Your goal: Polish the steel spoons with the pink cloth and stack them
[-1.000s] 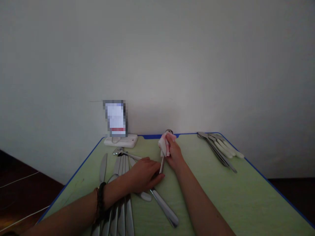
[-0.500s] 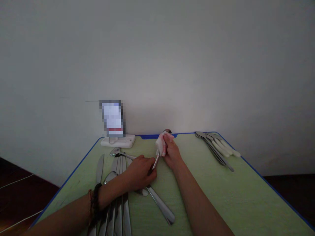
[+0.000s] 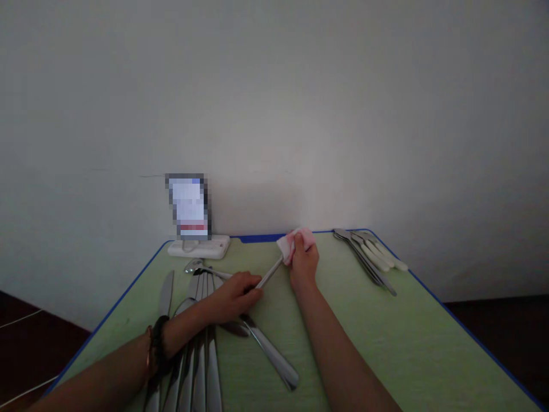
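My left hand is closed around the handle end of a spoon, which slants up and to the right. My right hand grips a pink and white cloth wrapped over the spoon's head, so the head is hidden. Beneath my left forearm lie several metal knives and other cutlery, side by side. Another spoon shows its bowl just beyond my left hand. Below that hand, metal handles point toward the lower right.
On the green table with a blue edge, several metal utensils and white-handled ones lie at the far right. A phone with a blurred screen stands on a white base at the back left, before the wall.
My right hand and the cloth have shifted right, away from my left hand, exposing more of the spoon's shaft. The spoon's head, partly visible before, is now covered. The view has turned slightly right.
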`<state>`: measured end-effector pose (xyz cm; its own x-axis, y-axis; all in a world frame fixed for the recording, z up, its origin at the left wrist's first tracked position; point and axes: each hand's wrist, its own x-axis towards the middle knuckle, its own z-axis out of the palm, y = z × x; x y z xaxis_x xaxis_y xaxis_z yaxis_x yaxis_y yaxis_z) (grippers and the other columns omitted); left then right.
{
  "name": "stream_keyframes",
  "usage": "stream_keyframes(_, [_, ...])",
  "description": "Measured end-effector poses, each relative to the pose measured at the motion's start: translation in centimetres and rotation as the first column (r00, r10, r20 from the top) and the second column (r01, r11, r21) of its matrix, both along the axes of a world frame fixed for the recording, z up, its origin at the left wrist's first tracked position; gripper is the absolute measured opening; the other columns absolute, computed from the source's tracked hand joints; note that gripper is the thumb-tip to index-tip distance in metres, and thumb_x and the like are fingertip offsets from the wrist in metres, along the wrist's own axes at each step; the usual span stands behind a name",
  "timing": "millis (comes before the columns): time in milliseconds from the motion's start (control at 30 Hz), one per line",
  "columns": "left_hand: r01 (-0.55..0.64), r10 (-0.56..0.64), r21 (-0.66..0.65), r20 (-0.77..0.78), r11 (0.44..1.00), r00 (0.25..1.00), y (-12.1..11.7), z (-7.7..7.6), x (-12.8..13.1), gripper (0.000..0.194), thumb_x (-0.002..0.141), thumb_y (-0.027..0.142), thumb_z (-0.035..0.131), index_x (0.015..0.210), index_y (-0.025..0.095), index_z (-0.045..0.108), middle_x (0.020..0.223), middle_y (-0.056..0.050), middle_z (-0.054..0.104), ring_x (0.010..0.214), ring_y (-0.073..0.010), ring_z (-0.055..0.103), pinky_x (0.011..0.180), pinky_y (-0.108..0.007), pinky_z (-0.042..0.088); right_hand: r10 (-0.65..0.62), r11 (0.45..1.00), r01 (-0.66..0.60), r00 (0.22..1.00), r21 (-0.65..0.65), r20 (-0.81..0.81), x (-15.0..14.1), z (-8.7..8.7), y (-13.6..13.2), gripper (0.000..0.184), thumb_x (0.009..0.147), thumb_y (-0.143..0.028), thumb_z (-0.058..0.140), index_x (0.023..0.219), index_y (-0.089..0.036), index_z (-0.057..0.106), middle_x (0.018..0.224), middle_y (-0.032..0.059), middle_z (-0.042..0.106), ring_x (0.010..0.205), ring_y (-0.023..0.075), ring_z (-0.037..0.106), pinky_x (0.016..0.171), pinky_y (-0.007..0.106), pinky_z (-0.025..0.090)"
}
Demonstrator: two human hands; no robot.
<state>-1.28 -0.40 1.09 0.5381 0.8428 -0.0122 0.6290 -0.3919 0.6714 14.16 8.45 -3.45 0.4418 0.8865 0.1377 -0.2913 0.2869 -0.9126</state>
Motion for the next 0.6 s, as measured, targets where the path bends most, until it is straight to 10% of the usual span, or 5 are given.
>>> stream_keyframes(233, [-0.044, 0.111, -0.196, 0.347, 0.98, 0.931, 0.1, -0.4, 0.3, 0.04, 0.091, 0.044, 0.034, 0.067, 0.018, 0.052, 0.059, 0.001, 0.054, 0.057, -0.0134, 0.05, 0.058, -0.023, 0.041, 0.016, 0.997, -0.025, 0.992, -0.071, -0.126, 0.1, 1.6, -0.8, 0.041, 0.08, -0.058, 0.048, 0.083, -0.019, 0.057, 0.044, -0.007, 0.048, 0.041, 0.0124, 0.049, 0.046, 0.025, 0.045])
stream_keyframes(600, [-0.091, 0.148, -0.183, 0.328, 0.979, 0.933, 0.4, -1.2, 0.6, 0.039, 0.093, 0.045, 0.031, 0.072, 0.019, 0.051, 0.055, 0.002, 0.056, 0.051, -0.012, 0.05, 0.052, -0.022, 0.04, 0.405, 0.891, -0.448, 0.855, -0.069, -0.323, -0.4, 3.0, -1.9, 0.045, 0.067, -0.06, 0.064, 0.072, -0.016, 0.059, 0.053, 0.0021, 0.061, 0.049, 0.0158, 0.059, 0.046, 0.026, 0.046])
